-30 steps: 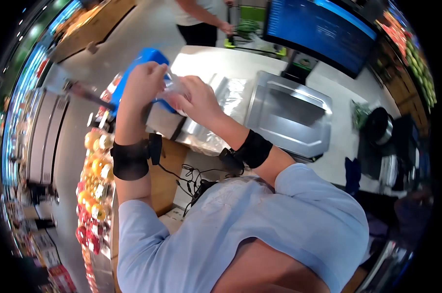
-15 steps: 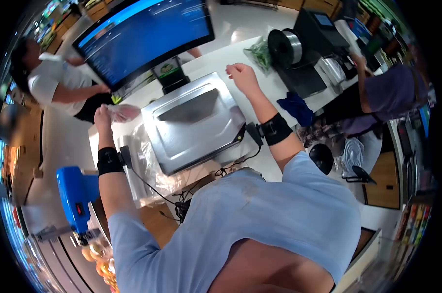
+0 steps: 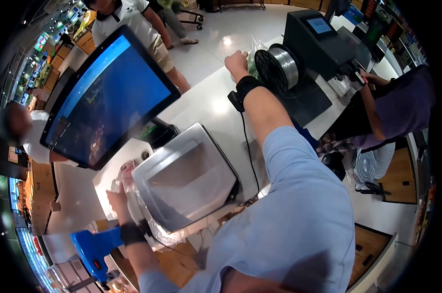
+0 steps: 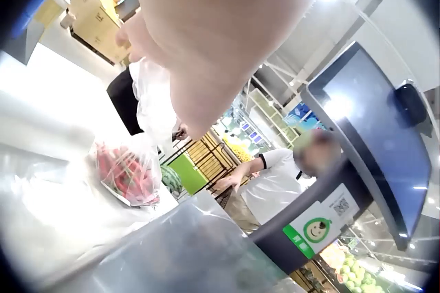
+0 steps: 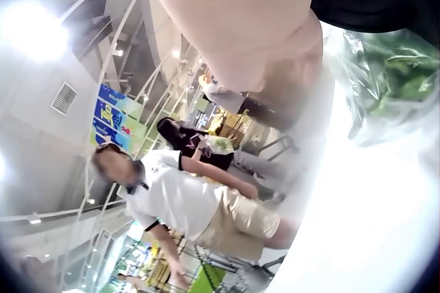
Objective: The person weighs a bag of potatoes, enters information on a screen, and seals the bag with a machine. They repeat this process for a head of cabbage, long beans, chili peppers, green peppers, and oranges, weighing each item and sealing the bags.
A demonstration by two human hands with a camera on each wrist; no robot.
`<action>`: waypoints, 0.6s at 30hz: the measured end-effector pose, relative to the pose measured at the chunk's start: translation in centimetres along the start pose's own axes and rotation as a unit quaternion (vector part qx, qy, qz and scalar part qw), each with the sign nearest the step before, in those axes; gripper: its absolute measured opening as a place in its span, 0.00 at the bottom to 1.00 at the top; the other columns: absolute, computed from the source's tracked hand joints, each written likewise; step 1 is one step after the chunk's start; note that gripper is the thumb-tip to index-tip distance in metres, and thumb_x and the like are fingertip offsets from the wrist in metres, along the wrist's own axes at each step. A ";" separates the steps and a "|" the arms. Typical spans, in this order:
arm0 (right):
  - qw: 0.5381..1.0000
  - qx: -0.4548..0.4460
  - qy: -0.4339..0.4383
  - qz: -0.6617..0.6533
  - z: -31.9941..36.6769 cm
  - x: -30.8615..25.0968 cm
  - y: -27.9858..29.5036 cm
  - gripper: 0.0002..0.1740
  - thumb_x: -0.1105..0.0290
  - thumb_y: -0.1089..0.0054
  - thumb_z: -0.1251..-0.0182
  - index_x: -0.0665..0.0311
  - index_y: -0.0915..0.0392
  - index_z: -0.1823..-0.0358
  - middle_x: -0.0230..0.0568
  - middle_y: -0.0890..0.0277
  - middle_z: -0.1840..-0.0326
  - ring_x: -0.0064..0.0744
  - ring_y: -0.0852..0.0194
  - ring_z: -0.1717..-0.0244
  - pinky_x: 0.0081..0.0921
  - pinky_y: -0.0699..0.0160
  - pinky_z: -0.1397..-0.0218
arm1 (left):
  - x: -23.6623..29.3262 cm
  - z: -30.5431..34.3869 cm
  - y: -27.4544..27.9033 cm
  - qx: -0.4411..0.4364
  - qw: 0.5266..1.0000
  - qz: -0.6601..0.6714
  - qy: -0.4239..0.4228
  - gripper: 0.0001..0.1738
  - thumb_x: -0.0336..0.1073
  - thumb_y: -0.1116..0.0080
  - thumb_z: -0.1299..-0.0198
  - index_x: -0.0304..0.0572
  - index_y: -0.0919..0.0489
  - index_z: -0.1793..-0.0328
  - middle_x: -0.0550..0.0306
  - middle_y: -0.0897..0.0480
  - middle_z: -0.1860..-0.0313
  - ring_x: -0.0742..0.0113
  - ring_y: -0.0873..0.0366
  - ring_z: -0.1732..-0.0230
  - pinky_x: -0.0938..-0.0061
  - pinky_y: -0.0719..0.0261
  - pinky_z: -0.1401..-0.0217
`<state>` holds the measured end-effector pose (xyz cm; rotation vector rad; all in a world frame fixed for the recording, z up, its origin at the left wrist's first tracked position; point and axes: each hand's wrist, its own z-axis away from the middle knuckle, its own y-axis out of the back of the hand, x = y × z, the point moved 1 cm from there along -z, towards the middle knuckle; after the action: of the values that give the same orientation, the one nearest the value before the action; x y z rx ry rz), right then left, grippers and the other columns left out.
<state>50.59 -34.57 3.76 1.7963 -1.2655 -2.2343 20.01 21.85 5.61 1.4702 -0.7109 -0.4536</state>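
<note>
Hands are well apart, one at each end of the counter. My left hand is low on the near left, just beside the left edge of the scale, and it pinches the gathered neck of the red bag, a clear plastic bag with red produce inside. In the left wrist view the plastic runs up taut into my fingers while the full part of the bag rests on the white counter next to the scale's steel plate. My right hand is stretched far forward, arm nearly straight, and it touches the green bag, which lies on the counter just beside the spool of the black machine. From the head view that hand looks bunched against the plastic, but I cannot tell whether the fingers have closed round it; the right wrist view shows only my palm next to the leafy greens. Between my arms stands the scale, and behind it the big blue screen tilts toward me. A blue tool sits below my left wrist. One person in a white shirt stands beyond the counter.
</note>
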 end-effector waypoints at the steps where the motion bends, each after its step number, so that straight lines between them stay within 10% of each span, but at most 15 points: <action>1: 0.999 0.032 -0.022 0.019 -1.2 -0.1 -0.6 0.24 0.68 0.45 0.41 0.72 0.31 0.44 0.62 0.48 0.31 0.58 0.27 0.44 0.43 0.24 0.42 | -0.6 0.3 -0.6 0.066 0.997 -0.030 -0.031 0.49 0.64 0.41 0.47 0.29 0.36 0.31 0.31 0.32 0.34 0.38 0.32 0.34 0.55 0.32 0.34; 4: 0.994 0.078 -0.056 0.046 -3.4 -0.2 -1.9 0.25 0.71 0.44 0.39 0.71 0.34 0.40 0.63 0.58 0.26 0.56 0.24 0.45 0.41 0.20 0.45 | -2.2 4.5 0.2 0.180 0.974 -0.065 -0.121 0.42 0.54 0.38 0.45 0.32 0.35 0.31 0.33 0.34 0.32 0.39 0.37 0.31 0.53 0.36 0.32; 10: 0.991 0.057 -0.102 0.066 -5.7 2.9 -2.4 0.32 0.69 0.47 0.39 0.67 0.39 0.31 0.71 0.71 0.22 0.59 0.25 0.44 0.43 0.22 0.45 | 0.7 14.8 2.6 0.093 0.980 0.072 -0.163 0.32 0.39 0.40 0.42 0.28 0.34 0.35 0.35 0.31 0.35 0.39 0.35 0.34 0.55 0.37 0.32; 14: 0.983 -0.058 -0.118 0.131 -13.2 8.6 -6.1 0.31 0.64 0.45 0.40 0.70 0.34 0.35 0.72 0.40 0.33 0.60 0.27 0.42 0.40 0.25 0.43 | 1.1 17.0 2.7 0.060 0.970 0.163 -0.172 0.27 0.34 0.44 0.40 0.28 0.32 0.36 0.37 0.29 0.39 0.42 0.32 0.36 0.59 0.37 0.33; 18: 0.980 0.109 -0.120 -0.117 -6.7 4.5 -3.7 0.27 0.72 0.38 0.46 0.74 0.32 0.44 0.64 0.25 0.49 0.59 0.24 0.48 0.39 0.25 0.45 | 3.1 18.4 3.3 0.037 0.949 0.196 -0.242 0.20 0.30 0.44 0.40 0.29 0.28 0.42 0.40 0.25 0.44 0.45 0.28 0.41 0.60 0.34 0.36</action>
<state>56.27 -37.96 -2.15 1.8813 -1.4610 -2.5995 9.32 6.54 8.55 1.2479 -1.3951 -0.4853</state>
